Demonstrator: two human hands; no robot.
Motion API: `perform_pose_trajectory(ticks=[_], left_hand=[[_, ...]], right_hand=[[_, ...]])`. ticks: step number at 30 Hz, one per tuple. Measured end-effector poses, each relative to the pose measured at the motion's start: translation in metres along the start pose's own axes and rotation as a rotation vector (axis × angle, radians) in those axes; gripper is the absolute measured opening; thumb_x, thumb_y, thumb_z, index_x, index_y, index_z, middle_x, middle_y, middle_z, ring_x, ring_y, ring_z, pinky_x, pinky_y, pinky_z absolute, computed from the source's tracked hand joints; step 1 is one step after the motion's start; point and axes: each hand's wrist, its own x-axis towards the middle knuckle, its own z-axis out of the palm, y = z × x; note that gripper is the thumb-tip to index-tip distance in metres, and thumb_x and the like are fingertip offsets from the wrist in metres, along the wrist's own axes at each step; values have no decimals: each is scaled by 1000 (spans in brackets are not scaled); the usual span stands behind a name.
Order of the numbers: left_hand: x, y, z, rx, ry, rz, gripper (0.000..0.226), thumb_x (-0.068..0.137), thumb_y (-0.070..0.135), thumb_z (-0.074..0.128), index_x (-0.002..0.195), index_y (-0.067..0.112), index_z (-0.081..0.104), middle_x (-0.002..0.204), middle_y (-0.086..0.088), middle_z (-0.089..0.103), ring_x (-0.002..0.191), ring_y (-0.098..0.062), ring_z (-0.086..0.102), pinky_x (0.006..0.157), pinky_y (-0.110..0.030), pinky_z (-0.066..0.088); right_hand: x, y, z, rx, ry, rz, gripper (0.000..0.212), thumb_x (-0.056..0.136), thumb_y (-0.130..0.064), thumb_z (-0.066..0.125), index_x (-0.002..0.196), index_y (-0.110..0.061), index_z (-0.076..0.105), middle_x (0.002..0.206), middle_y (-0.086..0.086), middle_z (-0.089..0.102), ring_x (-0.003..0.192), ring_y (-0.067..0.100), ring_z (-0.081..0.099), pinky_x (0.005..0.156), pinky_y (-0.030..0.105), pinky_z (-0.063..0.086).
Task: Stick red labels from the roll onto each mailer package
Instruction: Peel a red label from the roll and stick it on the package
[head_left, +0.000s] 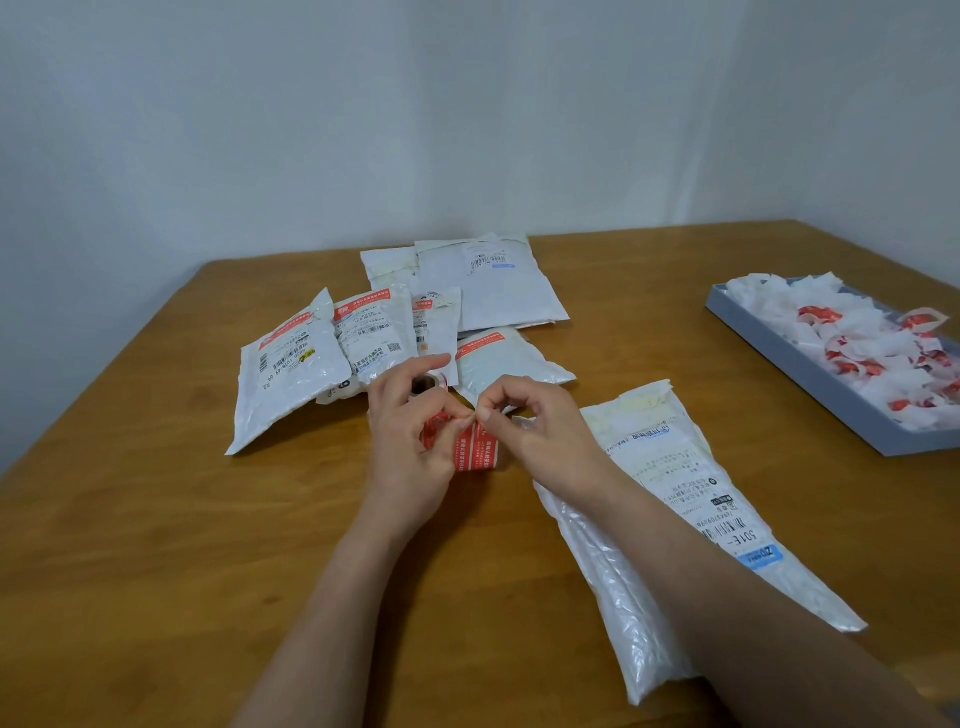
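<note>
My left hand (410, 431) holds the roll of red labels (432, 385) above the middle of the table, its brown core facing up. A strip of red labels (475, 449) hangs from the roll between both hands. My right hand (540, 426) pinches the top edge of that strip with thumb and forefinger. A long white mailer (670, 509) lies under my right forearm, with no red label visible on it. Several white mailers (291, 364) lie spread behind the hands, some bearing a red label along the top edge.
A grey tray (810, 374) at the right holds a heap of white backing paper and red scraps. A larger white mailer (493, 283) lies at the back of the pile. The wooden table (156, 519) meets white walls behind.
</note>
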Motion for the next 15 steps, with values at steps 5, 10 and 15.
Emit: perform_pose_trajectory(ticks=[5, 10, 15], left_hand=[[-1, 1, 0, 27, -18, 13, 14, 80, 20, 64, 79, 32, 59, 131, 13, 47, 124, -5, 29, 99, -30, 29], [1, -1, -3, -9, 6, -49, 22, 82, 15, 74, 87, 36, 65, 130, 13, 49, 122, 3, 31, 99, -6, 22], [2, -4, -10, -11, -12, -142, 32, 82, 21, 74, 104, 38, 60, 125, 12, 45, 125, -6, 34, 97, -9, 26]], right_hand=[[1, 1, 0, 47, 5, 54, 18, 90, -13, 61, 74, -21, 63, 77, -9, 62, 84, 8, 58, 81, 37, 51], [2, 4, 2, 3, 43, 52, 12, 92, -22, 63, 80, -20, 64, 82, -9, 64, 86, 7, 60, 78, 29, 51], [5, 7, 2, -188, 98, 65, 15, 91, -34, 62, 95, -20, 67, 98, 0, 65, 89, 5, 60, 71, 8, 46]])
